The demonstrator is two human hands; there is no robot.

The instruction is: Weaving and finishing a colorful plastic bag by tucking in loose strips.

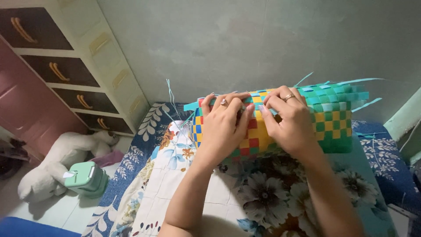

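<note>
A woven basket [333, 123] of green, yellow, red and blue plastic strips lies on its side on a floral cloth [263, 197]. My left hand [223, 127] presses on its left part, fingers curled over the upper rim. My right hand [289, 120] rests beside it near the middle, fingertips pinching a strip at the rim. A ring shows on each hand. Loose teal strip ends [355, 81] stick out from the top edge and the left corner.
A cream drawer cabinet [74, 66] with dark fronts stands at the left. On the floor below it lie a white plush toy [57, 162] and a mint-green lidded container [85, 177]. A grey-green wall [245, 44] stands right behind the basket.
</note>
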